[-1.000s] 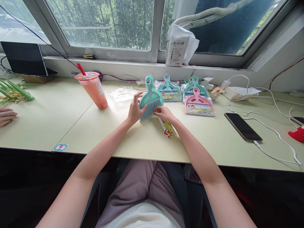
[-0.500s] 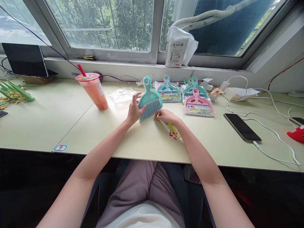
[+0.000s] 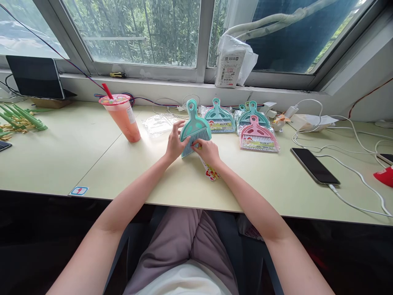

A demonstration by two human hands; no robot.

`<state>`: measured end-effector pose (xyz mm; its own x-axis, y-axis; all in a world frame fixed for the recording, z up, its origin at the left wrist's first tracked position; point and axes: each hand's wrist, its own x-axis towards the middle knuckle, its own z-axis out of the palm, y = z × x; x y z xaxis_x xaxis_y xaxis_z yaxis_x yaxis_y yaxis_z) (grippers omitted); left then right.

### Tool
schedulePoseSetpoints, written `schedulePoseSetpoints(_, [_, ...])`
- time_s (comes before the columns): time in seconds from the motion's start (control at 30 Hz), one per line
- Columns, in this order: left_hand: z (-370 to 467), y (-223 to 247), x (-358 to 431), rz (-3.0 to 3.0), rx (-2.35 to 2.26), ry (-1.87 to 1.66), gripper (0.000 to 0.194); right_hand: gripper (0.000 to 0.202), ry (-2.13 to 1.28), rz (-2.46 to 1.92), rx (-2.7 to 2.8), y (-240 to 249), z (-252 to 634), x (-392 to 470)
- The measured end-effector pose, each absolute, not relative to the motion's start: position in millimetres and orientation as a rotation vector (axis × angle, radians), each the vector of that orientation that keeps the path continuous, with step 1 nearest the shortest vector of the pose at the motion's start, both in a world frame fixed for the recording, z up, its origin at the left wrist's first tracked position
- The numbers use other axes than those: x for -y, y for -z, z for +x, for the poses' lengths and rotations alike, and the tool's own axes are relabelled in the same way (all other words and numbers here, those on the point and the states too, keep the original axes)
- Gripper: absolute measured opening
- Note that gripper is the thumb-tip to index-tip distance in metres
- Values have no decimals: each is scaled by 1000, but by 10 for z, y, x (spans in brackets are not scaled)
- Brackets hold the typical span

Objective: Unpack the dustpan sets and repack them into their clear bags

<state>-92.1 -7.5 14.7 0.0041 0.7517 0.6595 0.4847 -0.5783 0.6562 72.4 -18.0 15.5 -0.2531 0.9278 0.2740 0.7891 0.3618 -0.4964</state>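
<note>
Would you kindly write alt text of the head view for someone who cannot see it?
A person's left hand holds a turquoise dustpan-and-brush set, handle up, at a desk, while the right hand is at its bristles, a printed card below. To the right are wrapped sets, pink and turquoise, and a phone; a drink cup stands left.
</note>
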Motion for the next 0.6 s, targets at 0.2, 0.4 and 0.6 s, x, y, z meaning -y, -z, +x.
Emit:
schedulePoseSetpoints(0.2, [-932,-106,27,2123,-1229,-1687,52,20,-263,-1572,2127,-102,657,214])
schedulePoseSetpoints(0.4, [-936,-105,25,2119,-1220,-1700,54,19,-302,-1557,2230,-187,693,215])
schedulePoseSetpoints(0.6, [-933,-116,42,2057,-1219,-1690,56,15,-371,-1527,2448,-280,818,168])
